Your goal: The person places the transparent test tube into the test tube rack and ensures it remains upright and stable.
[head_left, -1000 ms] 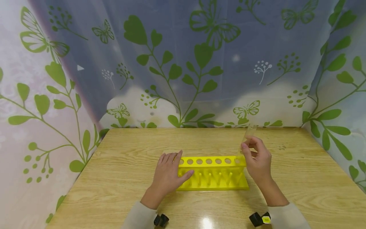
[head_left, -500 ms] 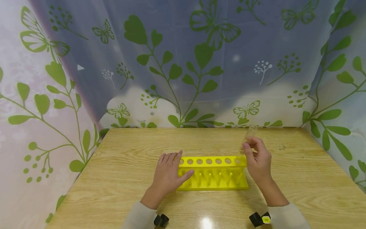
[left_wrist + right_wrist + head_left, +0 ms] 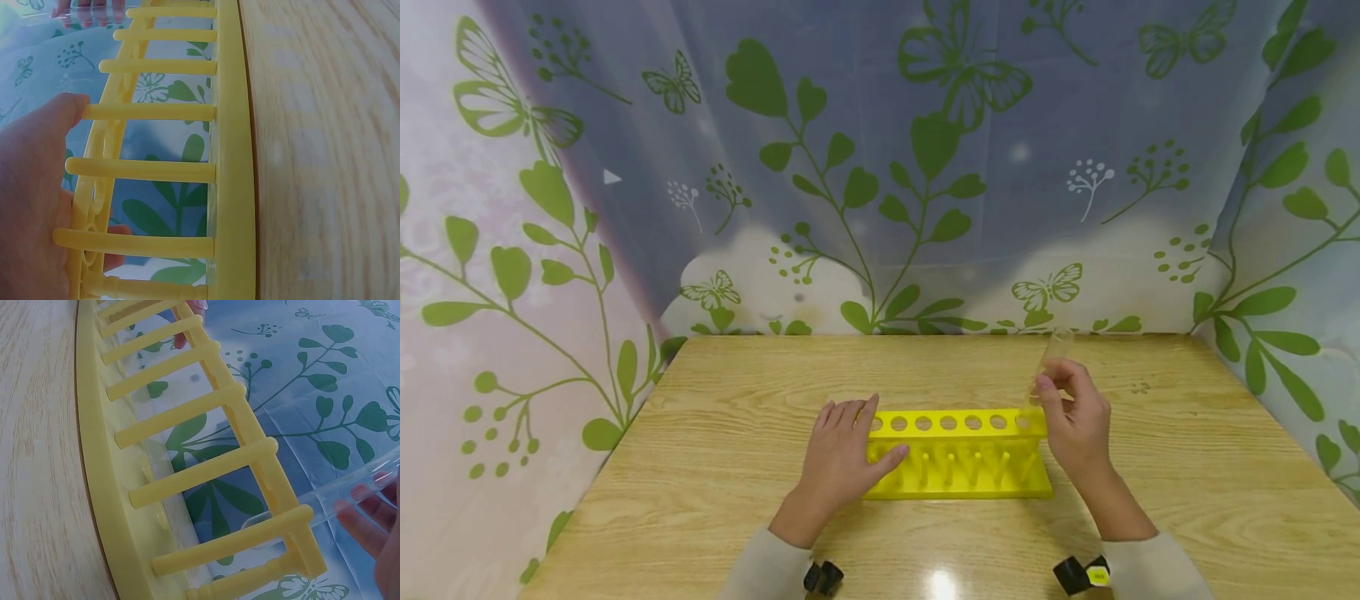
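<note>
A yellow test tube rack (image 3: 958, 423) stands on the table, with a row of holes in its upper bar and a row of pegs below. My left hand (image 3: 844, 454) grips its left end, the thumb (image 3: 69, 109) in front and fingertips showing behind the bar in the left wrist view. My right hand (image 3: 1081, 417) pinches a clear test tube (image 3: 1057, 343) between thumb and fingers at the rack's right end. The tube leans, its top tilted away and to the right. In the right wrist view the tube's rounded end (image 3: 253, 522) shows past the upper bar, at the end hole.
The wood-grain table (image 3: 737, 383) extends around the rack on all sides. A patterned curtain (image 3: 850, 167) with leaves and butterflies hangs behind the table's back edge and at both sides. Black devices (image 3: 1081, 575) are by both wrists.
The right hand's fingertips and the test tube have shifted very slightly to the right since the first frame. My left hand and the rack have stayed in place.
</note>
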The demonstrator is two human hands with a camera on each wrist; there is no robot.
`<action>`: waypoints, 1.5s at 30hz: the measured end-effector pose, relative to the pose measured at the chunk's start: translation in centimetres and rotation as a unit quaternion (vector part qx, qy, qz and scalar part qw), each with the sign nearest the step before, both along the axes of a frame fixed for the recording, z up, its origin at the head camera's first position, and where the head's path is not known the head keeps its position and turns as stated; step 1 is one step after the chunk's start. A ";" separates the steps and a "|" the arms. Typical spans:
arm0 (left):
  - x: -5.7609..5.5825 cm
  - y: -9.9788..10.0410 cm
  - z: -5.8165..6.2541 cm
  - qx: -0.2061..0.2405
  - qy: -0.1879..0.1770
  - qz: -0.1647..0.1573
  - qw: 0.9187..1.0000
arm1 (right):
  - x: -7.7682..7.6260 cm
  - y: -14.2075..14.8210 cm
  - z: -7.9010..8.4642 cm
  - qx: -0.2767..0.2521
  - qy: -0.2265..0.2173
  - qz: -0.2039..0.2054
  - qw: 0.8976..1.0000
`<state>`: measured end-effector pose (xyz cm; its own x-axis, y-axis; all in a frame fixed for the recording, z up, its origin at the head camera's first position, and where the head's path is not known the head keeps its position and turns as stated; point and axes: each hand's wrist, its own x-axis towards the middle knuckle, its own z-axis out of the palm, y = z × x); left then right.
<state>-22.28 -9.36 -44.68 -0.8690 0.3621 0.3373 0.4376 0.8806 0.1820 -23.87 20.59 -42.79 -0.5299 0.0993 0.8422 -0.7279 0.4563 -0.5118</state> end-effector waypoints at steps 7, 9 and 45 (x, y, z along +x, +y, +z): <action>-0.1 0.0 -0.1 -0.002 -0.001 0.002 1.000 | 0.5 -0.6 0.8 0.003 0.007 0.008 1.000; -0.1 0.0 -0.2 0.000 -0.002 0.002 1.000 | 1.2 -1.0 1.6 0.004 0.004 0.012 1.000; -0.1 0.0 -0.1 0.001 0.006 0.002 1.000 | 2.4 -1.9 2.9 0.015 -0.021 -0.007 1.000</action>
<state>-22.37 -9.34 -44.77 -0.8661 0.3581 0.3488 0.4365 0.8819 0.1783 -21.44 18.72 -39.92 -0.5633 0.0817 0.8222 -0.6995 0.4826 -0.5271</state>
